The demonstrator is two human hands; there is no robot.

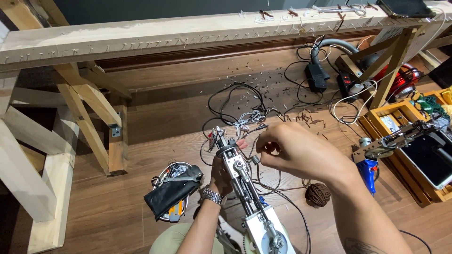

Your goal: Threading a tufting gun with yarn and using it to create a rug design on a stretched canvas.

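Two bare hands work on a tufting gun, a long metal tool pointing up from the bottom centre of the view. Its body is silver and white at the base, with grey rods and a round pivot along its shaft, narrowing to a needle tip with small metal parts. The left hand, wearing a silver watch at the wrist, is curled around the shaft from behind, gripping it just below the tip. The right hand, at three o'clock of the tip, has its fingers bent and pinched together just beside the gun's head; whether it holds anything between them cannot be told.

Black cables loop on the wooden floor at twelve o'clock of the gun. A ball of brown yarn lies at three o'clock. At nine o'clock, a round tin of tools sits under a black pouch. A long wooden frame studded with small nails runs across the top. A yellow crate stands at far right.
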